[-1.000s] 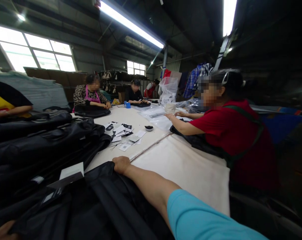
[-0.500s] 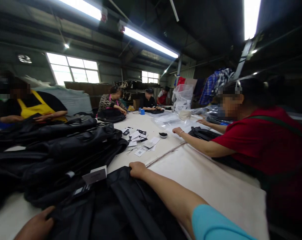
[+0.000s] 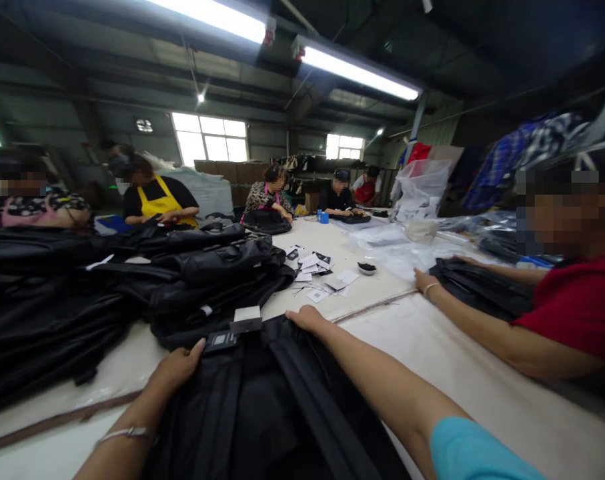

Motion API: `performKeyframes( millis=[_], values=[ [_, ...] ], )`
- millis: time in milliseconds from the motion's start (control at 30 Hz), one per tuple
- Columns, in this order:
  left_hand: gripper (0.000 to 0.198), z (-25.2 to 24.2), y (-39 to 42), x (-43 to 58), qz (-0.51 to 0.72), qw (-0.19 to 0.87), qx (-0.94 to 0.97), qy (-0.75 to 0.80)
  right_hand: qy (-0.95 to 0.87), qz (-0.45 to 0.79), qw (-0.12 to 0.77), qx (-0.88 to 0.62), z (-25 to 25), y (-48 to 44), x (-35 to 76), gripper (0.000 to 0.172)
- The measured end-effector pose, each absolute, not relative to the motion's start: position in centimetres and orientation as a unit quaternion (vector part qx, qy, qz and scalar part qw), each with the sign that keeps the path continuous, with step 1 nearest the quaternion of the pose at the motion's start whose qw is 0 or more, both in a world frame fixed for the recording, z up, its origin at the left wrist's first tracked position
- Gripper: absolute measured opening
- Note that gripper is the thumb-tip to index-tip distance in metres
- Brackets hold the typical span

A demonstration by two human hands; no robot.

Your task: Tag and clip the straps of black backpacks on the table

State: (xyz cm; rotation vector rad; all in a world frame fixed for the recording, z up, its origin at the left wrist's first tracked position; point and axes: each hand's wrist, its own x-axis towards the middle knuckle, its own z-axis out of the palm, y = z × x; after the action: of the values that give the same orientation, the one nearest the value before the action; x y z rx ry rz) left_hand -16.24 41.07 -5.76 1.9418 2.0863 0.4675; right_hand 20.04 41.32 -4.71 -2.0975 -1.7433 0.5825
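Observation:
A black backpack (image 3: 262, 400) with two wide straps lies on the table right in front of me. My right hand (image 3: 305, 319) grips its far right corner. At the far left edge, my left hand (image 3: 179, 367) is closed on the fabric, thumb on top and the other fingers partly hidden. Between my hands, a folded white card tag (image 3: 246, 319) stands up from the backpack's far edge. Beside it lies a black tag (image 3: 221, 341) with a white label.
Black bags (image 3: 202, 267) are heaped to my left. Loose tags (image 3: 315, 270) and a small dish (image 3: 367, 269) with dark contents lie beyond the backpack. At the right, a co-worker in red handles another black bag (image 3: 477, 287). Clear plastic (image 3: 392, 250) covers part of the table. Other people work farther back.
My left hand has moved forward along the backpack's left edge to near its far corner. The view has turned left. The right hand keeps its corner.

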Motion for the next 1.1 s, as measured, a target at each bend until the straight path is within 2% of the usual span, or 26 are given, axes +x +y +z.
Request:
performKeyframes(
  millis=[100, 500, 600, 767, 833, 967, 1100],
  values=[
    [0.063, -6.2, 39.8, -15.6, 0.139, 0.13, 0.667, 0.721, -0.633, 0.179, 0.168, -0.735, -5.8, 40.8, 20.0, 0.051],
    [0.064, -7.0, 37.1, -14.6, 0.172, 0.065, 0.587, 0.788, -0.627, 0.092, 0.147, -0.759, -8.3, 39.4, 19.5, 0.05],
    [0.064, -6.7, 37.0, -14.2, 0.143, 0.074, 0.589, 0.792, -0.635, 0.091, 0.128, -0.757, -7.7, 39.0, 19.1, 0.046],
    [0.049, -4.0, 36.6, -13.8, 0.094, 0.107, 0.619, 0.773, -0.67, 0.106, 0.102, -0.728, -5.1, 37.2, 20.9, 0.036],
    [0.049, -2.4, 35.3, -14.1, 0.076, 0.095, 0.65, 0.75, -0.683, 0.111, 0.103, -0.715, -4.0, 35.2, 22.9, 0.039],
    [0.054, 1.5, 28.4, -14.6, 0.076, 0.054, 0.771, 0.629, -0.706, 0.12, 0.169, -0.678, -1.8, 27.9, 27.6, 0.038],
    [0.054, 5.4, 16.1, -13.8, 0.068, 0.156, 0.834, 0.525, -0.712, 0.181, 0.285, -0.616, 0.1, 17.7, 29.7, 0.035]
  ],
)
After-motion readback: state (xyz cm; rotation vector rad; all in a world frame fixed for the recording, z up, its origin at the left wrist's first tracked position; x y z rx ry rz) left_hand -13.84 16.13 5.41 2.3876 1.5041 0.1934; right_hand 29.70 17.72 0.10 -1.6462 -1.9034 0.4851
